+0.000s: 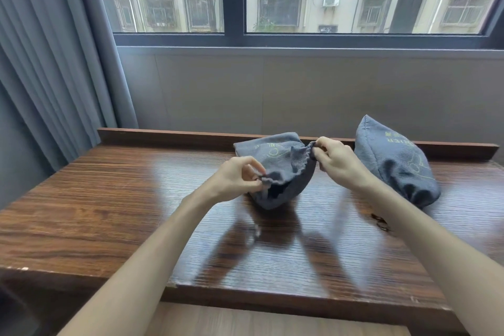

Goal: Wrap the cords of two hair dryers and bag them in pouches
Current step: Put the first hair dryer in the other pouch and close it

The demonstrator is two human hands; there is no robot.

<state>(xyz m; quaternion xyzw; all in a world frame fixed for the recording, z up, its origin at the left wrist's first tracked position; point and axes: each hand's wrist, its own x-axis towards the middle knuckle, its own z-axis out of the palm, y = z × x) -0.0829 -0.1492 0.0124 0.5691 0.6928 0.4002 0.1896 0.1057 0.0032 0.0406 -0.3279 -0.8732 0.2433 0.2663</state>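
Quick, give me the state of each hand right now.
Left hand: pinches the near rim of the middle pouch.
Right hand: pinches the far rim of the same pouch.

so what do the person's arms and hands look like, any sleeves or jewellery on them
Both forearms are bare up to the frame's lower edge, with no sleeve in view. The left hand and right hand wear no gloves, and no rings, watch or bracelet show on the fingers or wrists. Nails look short and unpainted.

"RYER", upside down, right pouch [395, 161]
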